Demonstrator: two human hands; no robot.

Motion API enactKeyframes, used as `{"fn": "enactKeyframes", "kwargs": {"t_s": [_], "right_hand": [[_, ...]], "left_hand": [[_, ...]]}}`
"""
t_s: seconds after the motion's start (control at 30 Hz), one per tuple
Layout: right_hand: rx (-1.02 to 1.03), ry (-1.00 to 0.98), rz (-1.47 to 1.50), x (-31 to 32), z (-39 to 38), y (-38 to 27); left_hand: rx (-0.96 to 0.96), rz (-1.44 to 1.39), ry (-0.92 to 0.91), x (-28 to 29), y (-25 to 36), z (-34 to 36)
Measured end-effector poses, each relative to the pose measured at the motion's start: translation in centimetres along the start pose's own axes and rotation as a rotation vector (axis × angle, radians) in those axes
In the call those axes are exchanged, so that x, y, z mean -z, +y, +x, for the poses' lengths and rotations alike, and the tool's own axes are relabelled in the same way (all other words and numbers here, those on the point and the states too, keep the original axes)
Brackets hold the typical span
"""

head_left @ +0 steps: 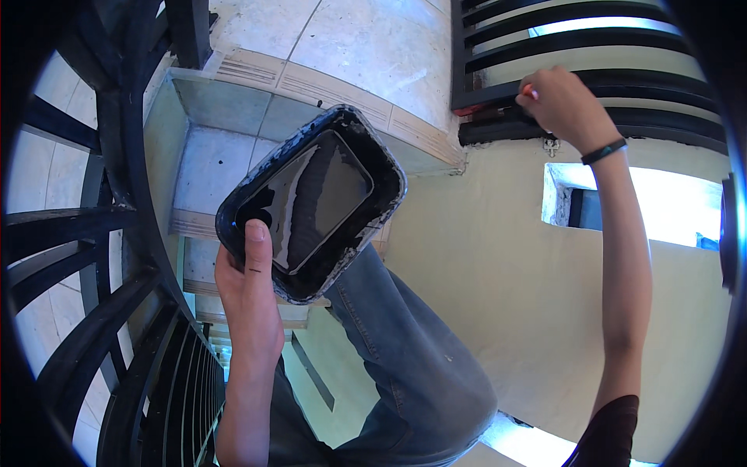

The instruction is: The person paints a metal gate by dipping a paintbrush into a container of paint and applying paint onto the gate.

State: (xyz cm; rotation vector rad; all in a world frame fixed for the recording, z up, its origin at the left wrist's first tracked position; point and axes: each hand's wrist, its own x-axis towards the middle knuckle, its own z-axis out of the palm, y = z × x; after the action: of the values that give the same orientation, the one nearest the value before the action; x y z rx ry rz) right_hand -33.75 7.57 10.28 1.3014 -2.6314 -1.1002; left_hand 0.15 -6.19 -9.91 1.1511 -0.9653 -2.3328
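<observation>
My left hand point(253, 280) grips the near-left end of a rectangular tray point(327, 194) streaked with grey and black, with glossy dark liquid, seemingly paint, inside; its thumb lies over the rim. At the upper right, my right hand point(556, 105) is closed on a small red-orange handle point(531, 91), apparently a brush's; its other end is hidden at the lower bars of a black metal railing point(576, 39). A red patch point(475, 109) shows on that railing beside the hand.
A tiled landing point(366, 47) and steps point(214, 156) lie ahead and descend at left beside a curved black railing point(109, 132). A pale wall point(467, 265) with a bright recessed opening point(661, 202) is at right. My jeans-clad bent leg point(412, 358) is below the tray.
</observation>
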Motion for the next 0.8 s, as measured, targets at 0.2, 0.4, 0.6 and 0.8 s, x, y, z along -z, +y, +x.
{"fn": "enactKeyframes", "kwargs": {"t_s": [0.2, 0.4, 0.6, 0.8], "right_hand": [[-0.519, 0.066, 0.431, 1.3, -1.7, -3.3], [-0.413, 0.308, 0.38, -4.9, -4.6, -0.9], [-0.651, 0.503, 0.537, -1.9, -9.1, -4.7], [-0.593, 0.45, 0.626, -7.5, -10.0, -5.1]], "left_hand": [[-0.008, -0.052, 0.01, -0.2, 0.5, 0.1], [0.021, -0.063, 0.015, -0.1, 0.4, 0.3], [-0.013, -0.017, 0.034, 0.3, 0.3, 0.4], [-0.016, -0.076, -0.025, -0.1, 0.9, 0.2]]}}
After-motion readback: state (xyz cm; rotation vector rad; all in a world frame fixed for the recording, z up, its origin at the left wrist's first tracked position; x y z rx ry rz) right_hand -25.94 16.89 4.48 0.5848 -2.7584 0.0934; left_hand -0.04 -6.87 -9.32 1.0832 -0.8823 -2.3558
